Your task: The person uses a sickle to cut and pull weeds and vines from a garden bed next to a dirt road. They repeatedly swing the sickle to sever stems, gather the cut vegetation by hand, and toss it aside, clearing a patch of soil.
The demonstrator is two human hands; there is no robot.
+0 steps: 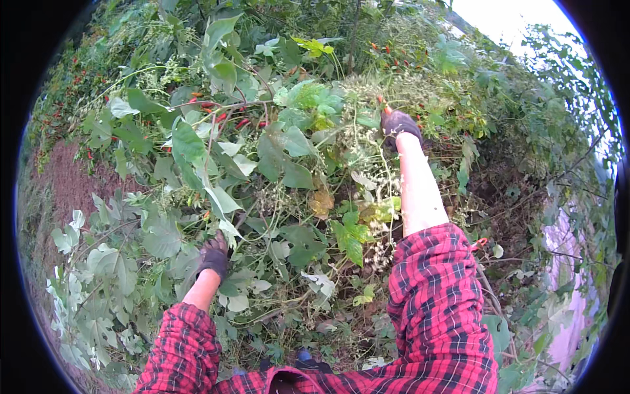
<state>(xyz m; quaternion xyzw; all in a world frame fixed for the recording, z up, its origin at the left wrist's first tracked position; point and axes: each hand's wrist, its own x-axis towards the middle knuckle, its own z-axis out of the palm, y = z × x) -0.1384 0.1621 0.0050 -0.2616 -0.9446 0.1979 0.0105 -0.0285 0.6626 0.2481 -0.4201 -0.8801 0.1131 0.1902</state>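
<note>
My left hand point(214, 256), in a dark fingerless glove, is low among broad green leaves at the left; leaves hide its fingertips, and whether it grips anything cannot be told. My right hand point(399, 125), gloved alike, reaches forward at the right among pale, feathery flower stalks point(379, 197). Its fingers point upward beside small reddish peppers, and their grip is unclear. Several red peppers point(221, 117) hang behind a leafy branch up and left of centre. A lobed green leaf point(283, 155) lies between the two hands.
Dense vines and weeds surround both arms. Reddish bare soil point(78, 180) shows at the left. More red peppers point(387, 49) stand beyond my right hand. A pale purplish sheet point(566, 290) lies behind thin branches at the right. Dark shoes point(310, 362) show at the bottom.
</note>
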